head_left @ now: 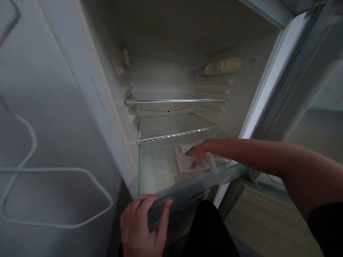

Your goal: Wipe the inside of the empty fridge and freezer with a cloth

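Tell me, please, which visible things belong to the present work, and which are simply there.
In the work:
right hand
white cloth under it
left hand
clear panel it touches

Simply there, untouched:
upper shelf
lower shelf
yellow fixture

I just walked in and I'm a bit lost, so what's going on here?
Someone has both hands at what looks like an open fridge. The right hand is on a white cloth inside a clear drawer or tray low down. The left hand is at its front edge, though how firm that grip is isn't clear. Above the cloth sit an upper shelf and a lower shelf, with a yellowish fitting on the side wall.
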Action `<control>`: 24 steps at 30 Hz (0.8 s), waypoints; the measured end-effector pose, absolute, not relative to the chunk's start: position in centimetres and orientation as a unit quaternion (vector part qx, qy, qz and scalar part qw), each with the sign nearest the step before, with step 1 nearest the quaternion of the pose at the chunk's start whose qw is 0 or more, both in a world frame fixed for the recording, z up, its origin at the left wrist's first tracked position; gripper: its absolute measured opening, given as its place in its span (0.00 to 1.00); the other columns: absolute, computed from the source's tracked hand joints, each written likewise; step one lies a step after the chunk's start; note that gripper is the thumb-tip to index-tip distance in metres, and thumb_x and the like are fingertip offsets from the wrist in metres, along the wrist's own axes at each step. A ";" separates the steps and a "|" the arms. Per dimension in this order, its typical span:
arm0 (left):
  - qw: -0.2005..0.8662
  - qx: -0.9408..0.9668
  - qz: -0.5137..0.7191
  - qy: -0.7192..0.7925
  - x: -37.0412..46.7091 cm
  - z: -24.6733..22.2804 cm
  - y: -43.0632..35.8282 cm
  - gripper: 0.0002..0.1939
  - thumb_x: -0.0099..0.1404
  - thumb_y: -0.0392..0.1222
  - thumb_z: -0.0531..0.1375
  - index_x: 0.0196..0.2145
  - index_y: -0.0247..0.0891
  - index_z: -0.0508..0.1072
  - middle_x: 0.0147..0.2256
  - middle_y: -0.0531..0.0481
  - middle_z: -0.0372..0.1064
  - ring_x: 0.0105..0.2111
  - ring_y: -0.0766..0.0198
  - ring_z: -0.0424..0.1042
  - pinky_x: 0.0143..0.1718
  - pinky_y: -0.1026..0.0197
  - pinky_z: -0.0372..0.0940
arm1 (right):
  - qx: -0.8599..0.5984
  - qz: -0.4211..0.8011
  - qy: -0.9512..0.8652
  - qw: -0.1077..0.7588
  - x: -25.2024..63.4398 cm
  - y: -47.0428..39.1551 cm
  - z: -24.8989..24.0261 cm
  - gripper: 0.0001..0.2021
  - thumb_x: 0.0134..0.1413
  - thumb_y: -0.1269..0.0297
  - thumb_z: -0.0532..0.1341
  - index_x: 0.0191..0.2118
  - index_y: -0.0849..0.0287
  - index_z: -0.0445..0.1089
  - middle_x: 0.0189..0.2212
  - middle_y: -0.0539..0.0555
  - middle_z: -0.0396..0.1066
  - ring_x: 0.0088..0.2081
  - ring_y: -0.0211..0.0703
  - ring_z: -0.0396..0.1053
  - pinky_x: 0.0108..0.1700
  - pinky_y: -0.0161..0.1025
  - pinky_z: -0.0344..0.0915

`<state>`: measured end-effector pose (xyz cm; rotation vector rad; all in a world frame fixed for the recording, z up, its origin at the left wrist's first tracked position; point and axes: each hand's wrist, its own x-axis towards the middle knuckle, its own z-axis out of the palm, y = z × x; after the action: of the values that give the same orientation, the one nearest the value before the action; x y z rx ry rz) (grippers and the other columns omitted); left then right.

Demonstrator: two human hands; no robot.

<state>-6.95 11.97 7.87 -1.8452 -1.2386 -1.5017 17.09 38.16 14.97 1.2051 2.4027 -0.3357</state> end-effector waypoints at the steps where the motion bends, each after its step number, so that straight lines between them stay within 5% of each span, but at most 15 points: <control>1: 0.224 -0.668 -0.545 -0.454 -6.9 7.9 11.9 0.17 0.65 0.38 0.69 0.49 0.34 0.71 0.40 0.45 0.71 0.39 0.59 0.72 0.46 0.53 0.65 | 0.400 -0.135 0.878 0.227 15.2 37.8 15.2 0.52 0.55 0.40 0.68 0.76 0.62 0.49 0.75 0.68 0.46 0.75 0.64 0.46 0.73 0.56 0.46; 4: 0.216 -0.664 -0.543 -0.466 -6.8 8.0 11.8 0.16 0.66 0.38 0.69 0.48 0.36 0.70 0.41 0.46 0.70 0.37 0.60 0.71 0.46 0.54 0.65 | 0.249 -0.172 0.932 0.201 9.4 36.1 15.6 0.32 0.72 0.52 0.54 0.73 0.66 0.59 0.72 0.65 0.54 0.74 0.52 0.51 0.74 0.44 0.45; 7: 0.209 -0.662 -0.542 -0.474 -6.7 8.1 11.7 0.15 0.67 0.39 0.68 0.49 0.38 0.70 0.40 0.49 0.70 0.35 0.62 0.71 0.46 0.55 0.65 | 0.119 -0.177 0.964 0.158 4.8 34.2 15.2 0.26 0.69 0.65 0.58 0.69 0.66 0.64 0.69 0.63 0.62 0.69 0.49 0.60 0.69 0.38 0.55; 10: 0.200 -0.663 -0.538 -0.481 -6.6 8.3 11.7 0.15 0.68 0.39 0.67 0.49 0.39 0.69 0.39 0.50 0.69 0.35 0.62 0.71 0.46 0.55 0.65 | 0.075 -0.086 0.983 0.141 2.8 32.6 14.4 0.30 0.61 0.63 0.67 0.67 0.64 0.67 0.64 0.66 0.66 0.64 0.57 0.65 0.66 0.45 0.60; 12: 0.199 -0.663 -0.538 -0.482 -6.6 8.4 11.6 0.13 0.68 0.40 0.67 0.48 0.39 0.69 0.38 0.51 0.69 0.35 0.62 0.71 0.45 0.56 0.65 | 0.106 -0.032 0.984 0.140 3.0 32.1 14.1 0.39 0.54 0.56 0.72 0.69 0.62 0.64 0.67 0.71 0.59 0.67 0.66 0.61 0.68 0.53 0.57; 14: 0.200 -0.662 -0.538 -0.483 -6.6 8.6 11.6 0.12 0.69 0.41 0.66 0.48 0.40 0.69 0.37 0.52 0.68 0.34 0.62 0.70 0.44 0.56 0.65 | 0.188 -0.034 0.970 0.154 3.8 32.0 13.9 0.53 0.50 0.49 0.74 0.76 0.58 0.51 0.74 0.72 0.45 0.73 0.72 0.48 0.71 0.58 0.51; 16: 0.200 -0.660 -0.538 -0.485 -6.6 8.6 11.6 0.12 0.69 0.41 0.66 0.47 0.40 0.69 0.36 0.53 0.68 0.34 0.63 0.71 0.44 0.56 0.65 | 0.268 -0.066 0.944 0.183 4.7 32.1 13.6 0.63 0.47 0.46 0.75 0.79 0.57 0.36 0.77 0.71 0.30 0.76 0.70 0.33 0.74 0.58 0.45; 18: 0.200 -0.659 -0.536 -0.487 -6.6 8.5 11.7 0.12 0.69 0.41 0.66 0.48 0.40 0.69 0.36 0.52 0.69 0.34 0.62 0.71 0.45 0.56 0.66 | 0.311 -0.086 0.925 0.201 5.2 32.2 13.4 0.65 0.48 0.45 0.74 0.79 0.56 0.31 0.77 0.69 0.24 0.77 0.69 0.27 0.74 0.59 0.42; 21: 0.206 -0.659 -0.535 -0.487 -6.5 8.4 11.6 0.13 0.69 0.42 0.66 0.48 0.40 0.69 0.38 0.51 0.71 0.36 0.62 0.72 0.46 0.55 0.66 | 0.299 -0.073 0.932 0.192 5.0 32.1 13.3 0.46 0.64 0.50 0.64 0.78 0.57 0.41 0.77 0.68 0.34 0.77 0.66 0.35 0.74 0.57 0.44; 24: 0.208 -0.656 -0.537 -0.488 -6.3 8.5 11.4 0.12 0.69 0.42 0.65 0.47 0.40 0.70 0.37 0.51 0.70 0.35 0.61 0.72 0.45 0.55 0.66 | 0.238 -0.094 0.954 0.157 4.5 31.4 13.9 0.27 0.73 0.62 0.54 0.72 0.63 0.61 0.71 0.69 0.55 0.72 0.58 0.54 0.72 0.49 0.51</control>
<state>-6.34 11.42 8.50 -1.8257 -1.3591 -1.4949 4.46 31.40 13.91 0.6820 2.7294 -0.2695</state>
